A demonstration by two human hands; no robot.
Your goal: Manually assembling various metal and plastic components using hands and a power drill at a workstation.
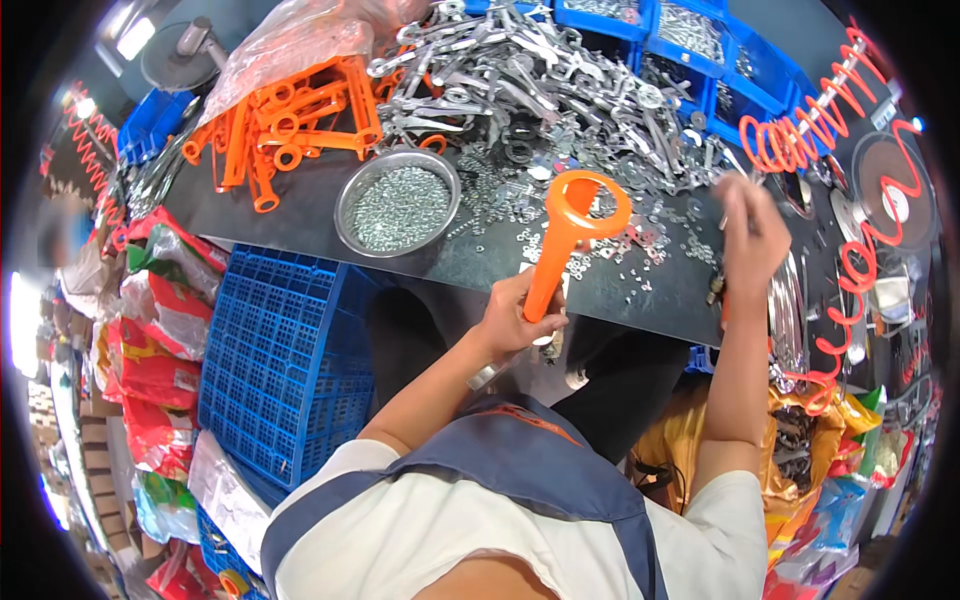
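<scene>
My left hand [520,318] is closed round the lower end of an orange plastic handle [552,262]. The handle tilts up over the bench's front edge, its ring-shaped head at the top. At the right side of the bench my raised right hand [754,232] is blurred by motion, with its fingers curled. What it holds is hard to make out; a small brass fitting [715,290] and a bit of orange hose show just below it. A round metal bowl [345,215] of small silver parts stands left of the handle. Small nuts [575,265] lie scattered behind the handle.
Orange handles [285,125] spill from a clear plastic bag at the back left. A heap of grey metal levers [530,70] fills the back middle. Blue bins [750,85] stand behind it. Orange coiled hoses [850,262] hang at right. A blue crate [262,350] is below left.
</scene>
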